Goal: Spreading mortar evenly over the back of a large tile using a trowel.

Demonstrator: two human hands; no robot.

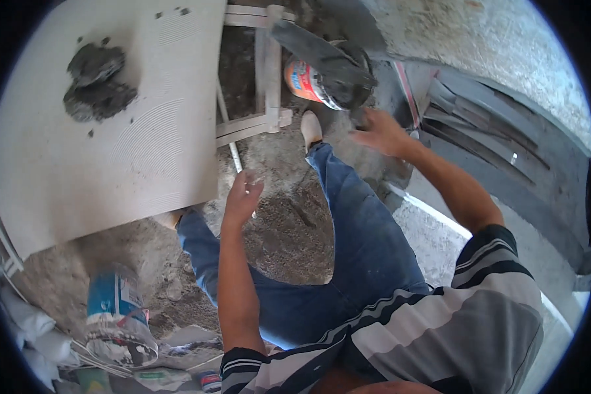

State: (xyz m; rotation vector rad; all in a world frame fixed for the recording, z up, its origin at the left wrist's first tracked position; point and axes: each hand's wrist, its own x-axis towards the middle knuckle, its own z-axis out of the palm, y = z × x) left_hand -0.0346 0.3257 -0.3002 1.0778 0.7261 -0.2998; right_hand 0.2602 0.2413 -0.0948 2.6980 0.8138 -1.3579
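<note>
My right hand is at the near side of an orange-and-white bucket. Its fingers are curled on a dark, mortar-smeared tool handle, partly hidden by the hand. Wet grey mortar heaps over the bucket's top. A long flat grey blade slants across it and sticks out to the left. Whether handle and blade are one tool I cannot tell. My left hand hangs between my knees, slightly blurred, fingers loosely bent and apart, holding nothing. Behind it a thin white rod passes.
A large pale board fills the left, with a mortar heap and combed ridges on it. Beside it stands a wooden frame. A blue-and-white bucket is at lower left. Grey strips lean at right.
</note>
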